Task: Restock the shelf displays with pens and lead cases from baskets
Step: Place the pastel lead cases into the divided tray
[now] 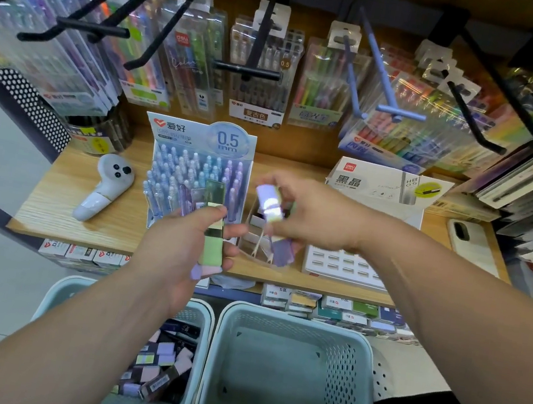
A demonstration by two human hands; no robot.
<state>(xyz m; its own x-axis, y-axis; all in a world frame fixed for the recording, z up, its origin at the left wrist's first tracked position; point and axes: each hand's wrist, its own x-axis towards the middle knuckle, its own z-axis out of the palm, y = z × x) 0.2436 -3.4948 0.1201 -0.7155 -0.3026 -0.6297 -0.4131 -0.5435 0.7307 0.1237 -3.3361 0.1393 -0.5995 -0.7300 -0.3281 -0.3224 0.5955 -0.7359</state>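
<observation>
My left hand grips a fan of several flat lead cases, green, pink and purple, over the shelf's front edge. My right hand pinches one pale purple lead case above a small divided cardboard display box on the wooden shelf. A further purple case leans at that box. Behind my left hand stands a blue 0.5 mm pen display full of pens. On the floor, the left basket holds many lead cases. The right basket has nothing in it.
A white handheld controller lies on the shelf at left, a phone at right. A white lead-case display box stands behind my right hand. Pen packs hang on black hooks overhead. Boxed stock fills the lower shelf.
</observation>
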